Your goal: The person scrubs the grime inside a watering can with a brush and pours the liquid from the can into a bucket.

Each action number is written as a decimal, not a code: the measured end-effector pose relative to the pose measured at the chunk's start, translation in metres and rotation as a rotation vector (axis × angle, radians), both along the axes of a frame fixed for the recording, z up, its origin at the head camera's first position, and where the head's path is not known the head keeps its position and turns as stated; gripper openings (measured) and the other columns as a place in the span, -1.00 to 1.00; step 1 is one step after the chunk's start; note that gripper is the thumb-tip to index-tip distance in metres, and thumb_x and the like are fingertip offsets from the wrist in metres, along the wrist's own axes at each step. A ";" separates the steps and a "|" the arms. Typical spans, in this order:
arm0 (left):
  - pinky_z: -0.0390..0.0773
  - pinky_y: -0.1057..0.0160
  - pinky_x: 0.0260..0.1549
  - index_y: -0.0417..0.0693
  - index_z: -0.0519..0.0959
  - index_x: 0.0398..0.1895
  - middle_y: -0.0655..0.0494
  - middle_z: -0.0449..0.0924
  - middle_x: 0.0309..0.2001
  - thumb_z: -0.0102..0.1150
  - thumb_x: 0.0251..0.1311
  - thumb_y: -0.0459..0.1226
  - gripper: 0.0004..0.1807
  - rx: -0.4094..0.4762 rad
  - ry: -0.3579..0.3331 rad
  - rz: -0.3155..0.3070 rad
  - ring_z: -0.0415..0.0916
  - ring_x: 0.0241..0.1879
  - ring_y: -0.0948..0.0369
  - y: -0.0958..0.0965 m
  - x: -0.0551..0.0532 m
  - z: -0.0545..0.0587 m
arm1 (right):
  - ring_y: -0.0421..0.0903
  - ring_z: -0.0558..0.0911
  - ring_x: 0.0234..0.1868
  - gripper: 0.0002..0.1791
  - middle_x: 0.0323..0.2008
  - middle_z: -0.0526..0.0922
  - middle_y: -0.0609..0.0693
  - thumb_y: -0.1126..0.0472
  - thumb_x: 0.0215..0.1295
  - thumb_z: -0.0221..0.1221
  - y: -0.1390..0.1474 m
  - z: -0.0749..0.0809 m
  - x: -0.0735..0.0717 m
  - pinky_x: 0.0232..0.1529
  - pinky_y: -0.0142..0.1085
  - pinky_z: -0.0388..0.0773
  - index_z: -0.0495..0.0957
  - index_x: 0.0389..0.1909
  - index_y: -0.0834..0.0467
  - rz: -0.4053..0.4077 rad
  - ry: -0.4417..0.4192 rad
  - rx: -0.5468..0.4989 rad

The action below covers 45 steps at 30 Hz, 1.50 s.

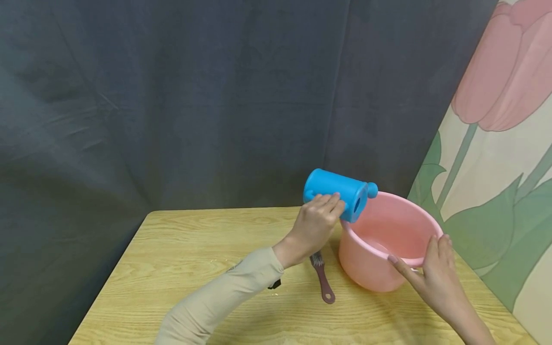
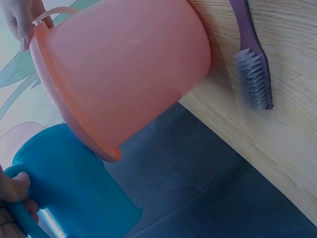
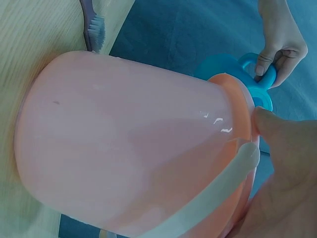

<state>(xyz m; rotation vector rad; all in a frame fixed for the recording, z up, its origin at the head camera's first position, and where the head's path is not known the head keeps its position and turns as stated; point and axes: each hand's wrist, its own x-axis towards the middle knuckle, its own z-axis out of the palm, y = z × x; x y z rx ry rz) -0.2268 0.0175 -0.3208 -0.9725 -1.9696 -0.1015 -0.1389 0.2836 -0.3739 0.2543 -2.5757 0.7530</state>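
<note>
My left hand [image 1: 318, 220] grips the handle of a blue watering can [image 1: 334, 187], its thumb and fingers curled round it in the left wrist view. The can is tipped on its side over the left rim of a pink bucket [image 1: 371, 268], its round-ended spout pointing right above the opening. Whether anything flows from it I cannot tell. At the bucket's near right rim rests my right hand [image 1: 437, 278], thumb on the front edge and fingers over the right side. A white handle [image 3: 208, 198] hangs on the bucket in the right wrist view.
A purple-handled brush [image 1: 323, 282] with pale bristles lies on the wooden table [image 1: 194, 268], left of the bucket. Dark curtain [image 1: 215, 105] hangs behind. A wall with painted tulips [image 1: 496, 191] stands close on the right. A small black object [image 1: 274, 284] shows below the left sleeve.
</note>
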 end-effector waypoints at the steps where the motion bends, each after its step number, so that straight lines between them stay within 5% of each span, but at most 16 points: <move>1: 0.53 0.17 0.09 -0.11 0.65 -0.13 0.02 0.67 0.03 0.21 0.25 -0.44 -0.83 0.000 0.000 -0.002 0.63 0.00 0.14 0.000 0.000 0.000 | 0.52 -0.45 0.40 0.13 0.34 -0.42 0.72 0.01 0.34 0.26 0.000 0.000 0.000 0.38 0.19 -0.53 -0.28 0.31 0.75 0.001 0.000 0.001; 15: 0.52 0.21 0.11 -0.12 0.64 -0.15 0.01 0.67 0.01 0.27 0.24 -0.40 -0.86 -0.015 0.046 -0.016 0.62 -0.06 0.14 0.001 0.002 0.000 | 0.51 -0.48 0.40 0.15 0.34 -0.47 0.69 -0.04 0.36 0.23 -0.003 -0.001 0.000 0.38 0.20 -0.53 -0.31 0.32 0.74 -0.017 -0.032 -0.001; 26: 0.52 0.24 0.10 -0.13 0.66 -0.16 0.01 0.68 0.00 0.27 0.24 -0.37 -0.87 -0.035 0.043 0.001 0.62 -0.06 0.16 0.003 0.007 0.002 | 0.54 -0.38 0.41 -0.05 0.31 -0.26 0.77 0.02 0.29 0.31 -0.003 -0.001 -0.001 0.39 0.21 -0.49 0.00 0.11 0.74 0.010 0.036 -0.021; 39: 0.53 0.28 0.08 -0.11 0.68 -0.16 0.03 0.69 0.00 0.26 0.26 -0.37 -0.87 -0.056 0.068 0.009 0.62 -0.08 0.16 0.007 0.007 0.003 | 0.52 -0.40 0.42 0.13 0.35 -0.38 0.72 0.00 0.30 0.30 -0.003 -0.003 0.000 0.39 0.22 -0.47 -0.24 0.33 0.71 -0.013 0.008 -0.035; 45: 0.53 0.29 0.06 -0.09 0.69 -0.17 0.05 0.69 -0.01 0.21 0.27 -0.38 -0.87 -0.059 0.082 0.015 0.61 -0.08 0.17 0.008 0.007 0.003 | 0.52 -0.37 0.42 0.12 0.34 -0.34 0.73 0.00 0.28 0.31 -0.003 -0.003 0.000 0.40 0.20 -0.47 -0.20 0.30 0.73 -0.010 0.022 -0.031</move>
